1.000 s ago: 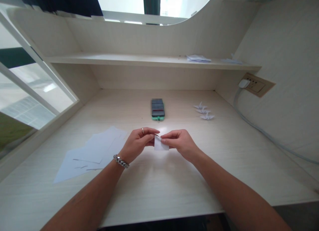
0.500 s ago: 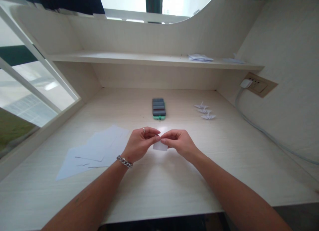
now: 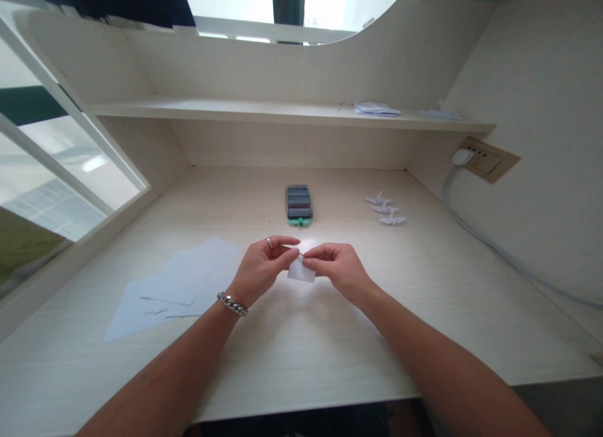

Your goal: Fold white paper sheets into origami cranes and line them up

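A small piece of white folded paper (image 3: pixel 301 271) is held up over the desk, between my two hands. My left hand (image 3: pixel 267 261), with a ring and a chain bracelet at the wrist, pinches its upper edge between thumb and fingers. From the other side my right hand (image 3: pixel 336 264) grips the paper near the same top edge, thumb in front. The fingertips of both hands almost meet there. The folds behind the fingers are hidden.
White paper sheets (image 3: pixel 179 286) lie on the desk at left. A phone in a green case (image 3: pixel 299 221) lies beyond my hands. Three folded paper cranes (image 3: pixel 391 220) sit to its right. A stack of paper (image 3: pixel 377 109) rests on the shelf (image 3: pixel 226 110). A cable (image 3: pixel 490 241) runs along the right wall.
My left fingers have lifted and spread slightly while the thumb stays on the paper. The paper has tilted a little. The whole view has shifted slightly.
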`<state>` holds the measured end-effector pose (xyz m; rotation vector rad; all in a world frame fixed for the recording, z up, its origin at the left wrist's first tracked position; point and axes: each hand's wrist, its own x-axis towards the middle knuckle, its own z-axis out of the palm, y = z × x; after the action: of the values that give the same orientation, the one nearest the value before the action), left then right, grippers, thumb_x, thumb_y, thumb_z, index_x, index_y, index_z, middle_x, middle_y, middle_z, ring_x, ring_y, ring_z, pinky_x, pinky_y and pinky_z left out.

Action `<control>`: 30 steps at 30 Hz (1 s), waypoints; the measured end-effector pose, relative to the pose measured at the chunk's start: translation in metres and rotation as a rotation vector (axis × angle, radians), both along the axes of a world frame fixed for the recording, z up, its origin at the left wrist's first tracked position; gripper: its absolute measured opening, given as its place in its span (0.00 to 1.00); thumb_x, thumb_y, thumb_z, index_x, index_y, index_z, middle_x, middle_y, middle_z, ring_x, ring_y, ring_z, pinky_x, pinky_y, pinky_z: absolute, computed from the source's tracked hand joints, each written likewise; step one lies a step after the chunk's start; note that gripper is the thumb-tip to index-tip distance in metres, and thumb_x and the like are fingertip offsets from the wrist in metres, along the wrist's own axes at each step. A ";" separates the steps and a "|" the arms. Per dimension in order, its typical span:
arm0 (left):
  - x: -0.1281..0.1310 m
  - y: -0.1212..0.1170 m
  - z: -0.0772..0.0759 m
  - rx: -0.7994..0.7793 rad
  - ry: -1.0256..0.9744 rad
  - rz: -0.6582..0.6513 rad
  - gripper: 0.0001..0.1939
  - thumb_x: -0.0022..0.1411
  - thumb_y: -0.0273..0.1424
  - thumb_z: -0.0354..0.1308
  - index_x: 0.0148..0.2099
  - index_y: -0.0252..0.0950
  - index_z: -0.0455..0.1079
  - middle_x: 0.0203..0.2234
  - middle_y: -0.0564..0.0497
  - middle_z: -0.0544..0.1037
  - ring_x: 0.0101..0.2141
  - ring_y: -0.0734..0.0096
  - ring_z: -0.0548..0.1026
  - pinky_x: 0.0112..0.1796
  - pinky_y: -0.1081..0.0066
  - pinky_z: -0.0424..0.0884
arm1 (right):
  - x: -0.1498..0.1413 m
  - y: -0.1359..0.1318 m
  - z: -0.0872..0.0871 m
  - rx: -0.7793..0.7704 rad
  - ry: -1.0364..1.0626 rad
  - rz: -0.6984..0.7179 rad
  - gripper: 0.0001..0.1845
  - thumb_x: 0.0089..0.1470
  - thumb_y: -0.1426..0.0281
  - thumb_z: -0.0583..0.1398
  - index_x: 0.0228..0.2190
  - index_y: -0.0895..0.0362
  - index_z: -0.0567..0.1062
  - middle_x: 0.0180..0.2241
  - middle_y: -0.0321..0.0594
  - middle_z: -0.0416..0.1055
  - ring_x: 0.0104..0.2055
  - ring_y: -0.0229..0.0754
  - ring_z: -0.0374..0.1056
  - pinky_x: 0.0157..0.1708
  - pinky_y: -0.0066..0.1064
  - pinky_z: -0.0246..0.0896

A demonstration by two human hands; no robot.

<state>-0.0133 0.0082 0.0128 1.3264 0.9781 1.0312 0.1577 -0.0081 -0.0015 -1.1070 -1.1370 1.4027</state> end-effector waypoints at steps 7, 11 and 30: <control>0.002 -0.002 0.001 0.021 0.128 0.066 0.16 0.46 0.33 0.69 0.38 0.32 0.75 0.24 0.48 0.81 0.25 0.68 0.77 0.27 0.72 0.71 | 0.002 0.000 -0.003 -0.037 0.000 0.066 0.15 0.35 0.63 0.71 0.26 0.60 0.80 0.25 0.39 0.75 0.29 0.38 0.69 0.30 0.32 0.66; 0.002 -0.002 0.000 0.012 0.141 0.073 0.15 0.46 0.33 0.69 0.37 0.32 0.76 0.23 0.49 0.81 0.24 0.69 0.77 0.26 0.72 0.71 | 0.002 0.001 -0.005 -0.032 0.001 0.067 0.16 0.34 0.63 0.71 0.26 0.60 0.79 0.25 0.39 0.74 0.28 0.38 0.69 0.30 0.32 0.66; 0.005 -0.002 -0.005 0.036 0.040 0.056 0.15 0.45 0.30 0.70 0.36 0.31 0.73 0.25 0.50 0.78 0.28 0.72 0.76 0.30 0.74 0.71 | -0.005 -0.002 -0.010 0.199 -0.064 0.020 0.13 0.42 0.66 0.68 0.29 0.57 0.72 0.25 0.36 0.73 0.27 0.37 0.68 0.28 0.29 0.61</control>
<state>-0.0088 0.0060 0.0076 1.3606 1.0360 1.0720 0.1529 -0.0103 -0.0116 -1.0066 -1.3069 1.2471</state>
